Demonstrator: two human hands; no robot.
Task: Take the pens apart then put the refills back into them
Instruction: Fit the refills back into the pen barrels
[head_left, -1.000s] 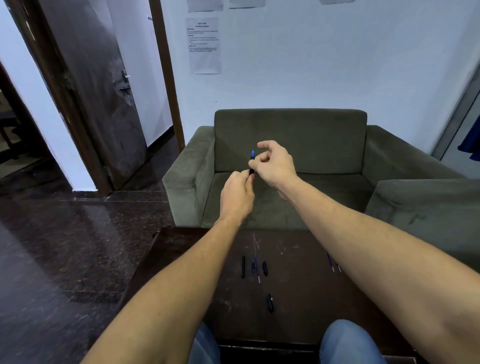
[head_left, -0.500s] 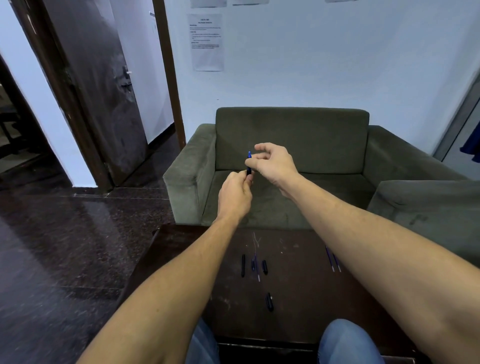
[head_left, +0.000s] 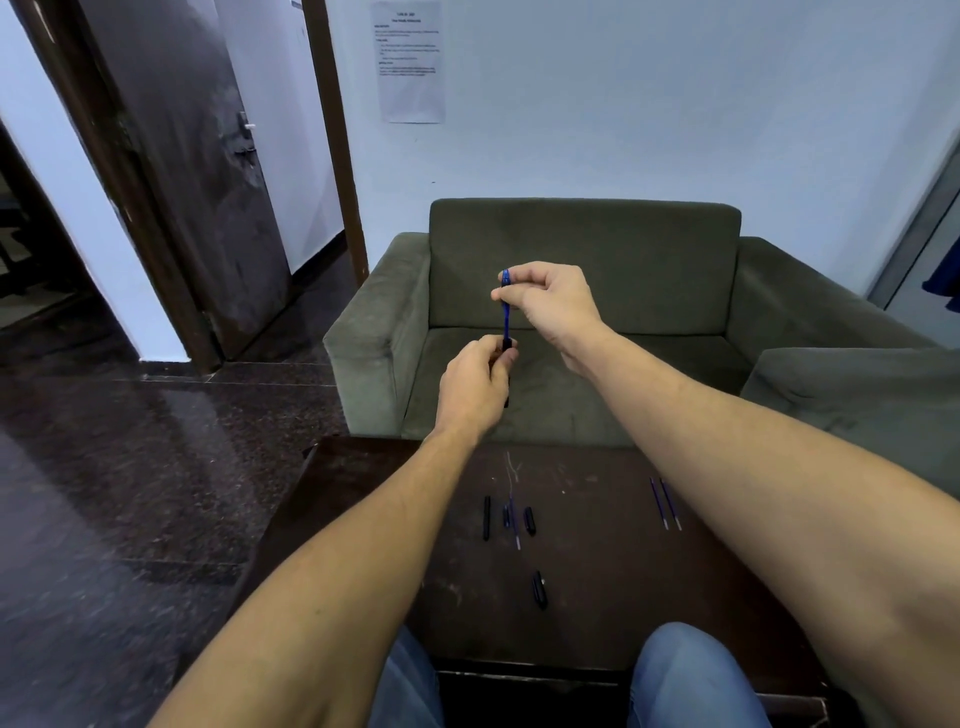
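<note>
Held up in front of the sofa, my left hand (head_left: 475, 387) grips a black pen barrel (head_left: 507, 345) that stands upright. A thin blue refill (head_left: 506, 317) sticks out of its top, and my right hand (head_left: 550, 301) pinches the refill's upper end. On the dark table (head_left: 597, 597) lie a black barrel piece (head_left: 487, 517), a short dark part (head_left: 506, 516), a loose refill (head_left: 514, 525), a black cap (head_left: 529, 520), and another black cap (head_left: 539, 590) nearer to me. Two more blue refills (head_left: 665, 503) lie side by side at the right.
A grey-green sofa (head_left: 582, 291) stands just beyond the table's far edge. A second cushion or armrest (head_left: 852, 384) is at the right. My knees in blue jeans (head_left: 691, 675) are at the table's near edge. A dark door (head_left: 208, 182) and polished floor lie to the left.
My right hand has risen away from my left hand, and much more of the blue refill now shows between them above the barrel. The view has tilted slightly.
</note>
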